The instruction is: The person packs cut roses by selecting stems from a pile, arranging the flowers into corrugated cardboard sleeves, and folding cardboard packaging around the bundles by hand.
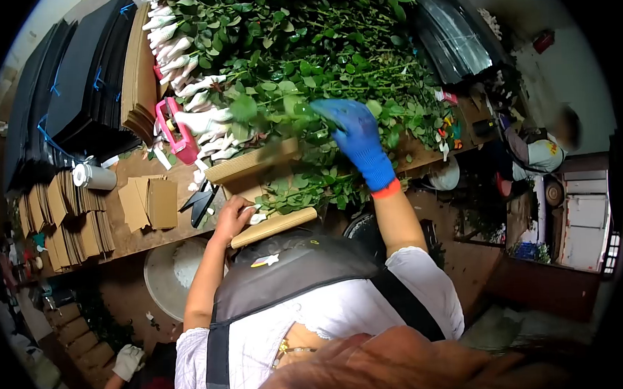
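My left hand (236, 217), bare, rests at the near table edge with its fingers bent round a small white wrapped flower head at the end of a corrugated cardboard piece (275, 227). My right hand (354, 126) wears a blue glove with an orange cuff and is closed round green leafy stems (301, 115), held above the pile. A white-wrapped flower head (204, 121), blurred, is at the left end of those stems. Between my hands, a second folded cardboard edge (251, 162) stands beside leafy stems (301, 195).
Left of my hands are black scissors (202, 203), flat cardboard pieces (148, 203), a white roll (94, 177) and a pink tool (176, 131). Black sheets (87, 75) stand behind. A white bucket (172, 277) is below the edge. A co-worker's gloved hand (128, 362) shows lower left, another person (542, 153) at right.
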`<move>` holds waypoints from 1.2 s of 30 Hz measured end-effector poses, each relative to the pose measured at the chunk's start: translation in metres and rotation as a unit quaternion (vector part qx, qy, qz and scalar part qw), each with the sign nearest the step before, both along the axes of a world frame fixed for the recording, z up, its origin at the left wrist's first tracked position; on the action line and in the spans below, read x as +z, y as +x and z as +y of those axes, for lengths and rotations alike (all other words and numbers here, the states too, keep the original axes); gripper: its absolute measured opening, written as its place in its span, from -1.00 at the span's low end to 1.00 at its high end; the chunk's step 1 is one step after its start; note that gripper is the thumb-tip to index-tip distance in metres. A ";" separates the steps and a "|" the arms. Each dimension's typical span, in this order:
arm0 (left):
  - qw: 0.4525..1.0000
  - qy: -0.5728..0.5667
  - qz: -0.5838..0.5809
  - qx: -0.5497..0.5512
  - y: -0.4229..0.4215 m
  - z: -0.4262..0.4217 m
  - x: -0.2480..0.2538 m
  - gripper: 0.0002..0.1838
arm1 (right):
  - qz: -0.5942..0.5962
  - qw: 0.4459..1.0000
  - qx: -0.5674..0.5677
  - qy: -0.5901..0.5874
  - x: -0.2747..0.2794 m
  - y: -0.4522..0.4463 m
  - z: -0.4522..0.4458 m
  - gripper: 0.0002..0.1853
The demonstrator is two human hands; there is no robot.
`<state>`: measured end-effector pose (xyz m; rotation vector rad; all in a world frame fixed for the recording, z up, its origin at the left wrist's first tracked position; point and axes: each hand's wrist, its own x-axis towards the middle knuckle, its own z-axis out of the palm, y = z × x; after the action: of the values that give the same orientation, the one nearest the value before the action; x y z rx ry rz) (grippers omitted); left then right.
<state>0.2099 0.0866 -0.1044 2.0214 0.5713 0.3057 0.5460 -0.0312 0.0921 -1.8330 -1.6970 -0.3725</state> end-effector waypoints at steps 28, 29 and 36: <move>0.998 -0.014 -0.008 0.055 -0.002 -0.004 -0.007 -0.53 | 0.127 0.982 -0.125 -0.066 -0.068 0.041 0.028 -0.65; 0.998 -0.022 0.000 0.054 -0.002 -0.004 -0.007 -0.52 | 0.045 0.988 -0.139 -0.057 -0.070 0.052 0.043 -0.61; 0.999 -0.005 -0.014 0.050 -0.003 -0.003 -0.008 -0.51 | -0.130 0.929 -0.214 -0.272 -0.169 0.010 0.035 -0.45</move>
<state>0.2073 0.0836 -0.1124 1.9791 0.6564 0.3889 0.5557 0.0036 -0.0768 -2.6852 -1.6698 -0.3536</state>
